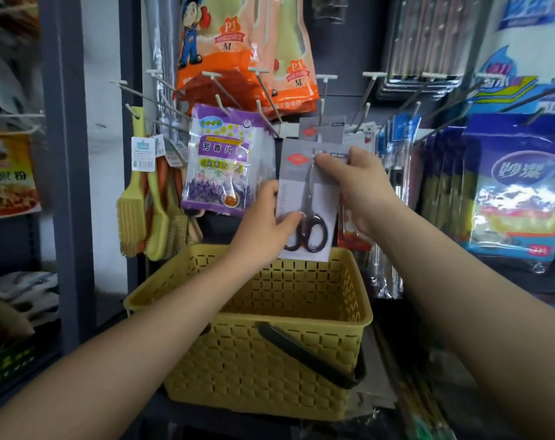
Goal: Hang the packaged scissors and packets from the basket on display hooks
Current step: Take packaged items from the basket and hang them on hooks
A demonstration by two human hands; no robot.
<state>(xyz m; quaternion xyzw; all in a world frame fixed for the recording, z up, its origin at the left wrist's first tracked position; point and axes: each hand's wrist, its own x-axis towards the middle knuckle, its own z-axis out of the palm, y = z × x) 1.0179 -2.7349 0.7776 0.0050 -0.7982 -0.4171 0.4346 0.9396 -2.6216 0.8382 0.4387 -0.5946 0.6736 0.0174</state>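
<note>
A grey card with black-handled packaged scissors [307, 198] is held up in front of the display hooks [269, 100]. My left hand [266, 220] grips its lower left edge. My right hand [361, 188] pinches its upper right part, thumb on the front. Behind it hangs another grey scissors card [322, 128] on a hook. Purple packets [219, 160] hang on the hook to the left. Below stands the yellow basket [301, 315] with a dark handle; its visible inside shows no items.
Orange glove packs [247, 52] hang above. Green and orange brushes [149, 192] hang at the left, by a grey post [69, 154]. Blue cloth packs [517, 185] and several long bare hooks stick out on the right.
</note>
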